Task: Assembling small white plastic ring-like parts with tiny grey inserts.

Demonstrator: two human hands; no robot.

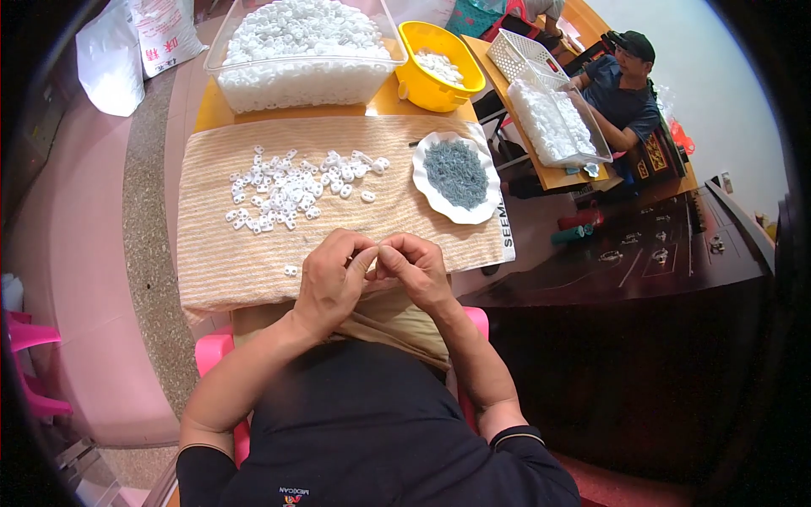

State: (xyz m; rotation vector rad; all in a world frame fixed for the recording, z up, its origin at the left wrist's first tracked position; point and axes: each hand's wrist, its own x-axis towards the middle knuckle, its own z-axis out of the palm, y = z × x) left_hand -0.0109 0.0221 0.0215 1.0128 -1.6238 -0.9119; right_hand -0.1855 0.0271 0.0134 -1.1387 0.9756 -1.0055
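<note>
Just above the near edge of a striped cloth [211,203], my left hand [328,277] and my right hand [417,269] meet fingertip to fingertip. Both are closed in a pinch. Whatever lies between the fingers is too small and covered to make out. A loose pile of small white plastic pieces with holes [283,190] is spread on the cloth beyond my hands. One single white piece [291,270] rests apart, left of my left hand. Right of the pile, a white scalloped plate [482,209] bears a heap of small thin grey-blue parts [456,173].
At the table's far side stand a large clear bin [304,84] full of white pieces and a yellow basin [422,89]. To the right are a dark carved table [625,253] and another person [621,93] beside a filled clear box [557,127]. White sacks [110,59] stand far left.
</note>
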